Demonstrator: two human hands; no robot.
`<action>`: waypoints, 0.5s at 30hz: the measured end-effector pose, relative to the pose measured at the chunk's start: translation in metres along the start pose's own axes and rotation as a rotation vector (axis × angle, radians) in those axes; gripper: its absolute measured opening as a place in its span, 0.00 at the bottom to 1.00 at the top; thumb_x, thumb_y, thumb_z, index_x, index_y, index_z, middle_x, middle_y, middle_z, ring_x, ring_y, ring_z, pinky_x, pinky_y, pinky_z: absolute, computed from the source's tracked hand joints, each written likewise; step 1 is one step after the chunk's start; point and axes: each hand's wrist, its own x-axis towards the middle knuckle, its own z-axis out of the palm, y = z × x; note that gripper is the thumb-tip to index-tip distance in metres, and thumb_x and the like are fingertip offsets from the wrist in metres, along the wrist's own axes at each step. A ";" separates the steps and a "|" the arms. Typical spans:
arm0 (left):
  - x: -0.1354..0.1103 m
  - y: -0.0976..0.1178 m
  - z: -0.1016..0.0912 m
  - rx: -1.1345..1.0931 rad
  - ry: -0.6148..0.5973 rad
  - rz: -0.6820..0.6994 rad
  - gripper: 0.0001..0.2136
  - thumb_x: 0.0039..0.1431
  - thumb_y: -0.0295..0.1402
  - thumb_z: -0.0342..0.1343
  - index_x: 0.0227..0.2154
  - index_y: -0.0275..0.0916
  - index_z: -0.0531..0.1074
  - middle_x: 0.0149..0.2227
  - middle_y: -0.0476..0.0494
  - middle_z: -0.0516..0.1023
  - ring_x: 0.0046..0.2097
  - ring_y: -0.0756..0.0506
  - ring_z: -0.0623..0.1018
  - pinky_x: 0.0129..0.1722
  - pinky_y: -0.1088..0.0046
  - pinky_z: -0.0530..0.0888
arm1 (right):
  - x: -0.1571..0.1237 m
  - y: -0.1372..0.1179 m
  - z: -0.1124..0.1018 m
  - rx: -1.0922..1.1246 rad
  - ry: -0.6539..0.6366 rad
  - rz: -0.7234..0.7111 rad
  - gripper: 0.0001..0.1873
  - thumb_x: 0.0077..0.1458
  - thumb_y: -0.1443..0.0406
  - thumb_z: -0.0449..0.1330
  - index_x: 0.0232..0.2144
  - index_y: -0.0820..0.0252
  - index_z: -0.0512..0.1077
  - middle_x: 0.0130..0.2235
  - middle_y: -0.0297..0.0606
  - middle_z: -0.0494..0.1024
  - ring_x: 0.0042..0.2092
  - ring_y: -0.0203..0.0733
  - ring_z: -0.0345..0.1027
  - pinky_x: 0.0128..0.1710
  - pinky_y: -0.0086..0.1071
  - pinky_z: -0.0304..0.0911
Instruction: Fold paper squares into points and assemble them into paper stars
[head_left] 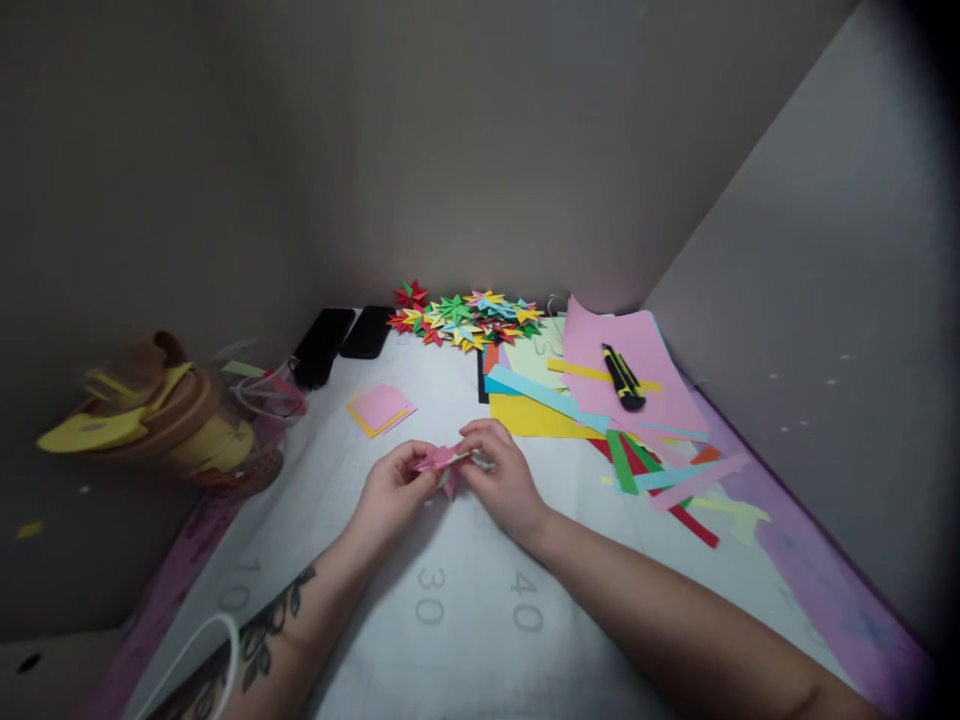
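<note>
Over the middle of the white table, my left hand (396, 487) and my right hand (504, 475) are both closed on a small pink folded paper piece (444, 462). The left thumb and fingers pinch its left side, and the right fingertips grip its right side. A pale edge shows near the right fingers; the finer folds are too small to make out. A little beyond my left hand lies a small stack of pink and yellow paper squares (381, 407). Behind both hands, several colourful folded paper stars (455, 310) are heaped against the wall.
Two black phones (324, 345) lie at the back left. A brown and yellow cup (210, 425) stands at the left edge. On the right, a black and yellow utility knife (622, 377) rests on pink sheets (667, 370), with loose paper strips (660, 475) nearer me.
</note>
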 end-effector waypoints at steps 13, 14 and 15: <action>-0.005 -0.001 0.005 0.141 0.116 0.134 0.02 0.48 0.30 0.58 0.26 0.38 0.73 0.25 0.48 0.73 0.28 0.50 0.71 0.28 0.76 0.66 | 0.000 0.001 0.014 0.338 0.035 0.321 0.05 0.51 0.66 0.57 0.31 0.56 0.63 0.28 0.30 0.68 0.27 0.35 0.64 0.28 0.29 0.60; -0.006 -0.001 0.005 0.172 0.119 0.158 0.02 0.49 0.30 0.58 0.26 0.38 0.73 0.26 0.48 0.74 0.29 0.49 0.72 0.30 0.75 0.67 | 0.000 0.001 0.015 0.356 0.034 0.335 0.05 0.51 0.66 0.57 0.30 0.56 0.63 0.27 0.29 0.67 0.26 0.35 0.63 0.27 0.29 0.59; -0.006 -0.001 0.004 0.199 0.119 0.174 0.02 0.49 0.30 0.57 0.26 0.38 0.74 0.27 0.47 0.75 0.30 0.48 0.73 0.31 0.74 0.67 | 0.001 0.001 0.015 0.369 0.032 0.345 0.05 0.51 0.66 0.57 0.30 0.56 0.62 0.26 0.28 0.66 0.25 0.34 0.62 0.26 0.29 0.59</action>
